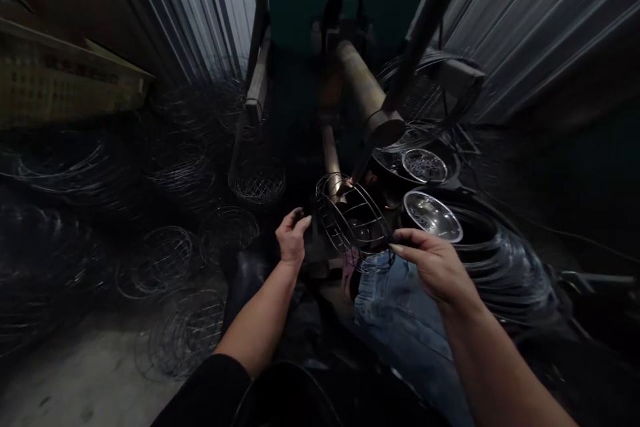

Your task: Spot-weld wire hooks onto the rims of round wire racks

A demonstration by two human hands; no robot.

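A round wire basket (371, 221), made of thin rings and cross wires, hangs tilted in front of me. My right hand (434, 261) pinches its rim at the right side between thumb and fingers. The basket's far edge is at the tip of a lower metal rod (332, 159), beneath a thick metal cylinder (371, 95); a small glow shows where they meet. To the left of the basket and apart from it, my left hand (291, 237) is closed with thumb and forefinger together. Whatever those fingertips may hold is too small to tell.
Stacked wire baskets (167, 255) cover the floor at left. A shiny metal bowl (433, 216) and another bowl of small pieces (425, 165) stand at right, near wire rings (510, 273). A wooden-looking bar (257, 83) juts out at upper left.
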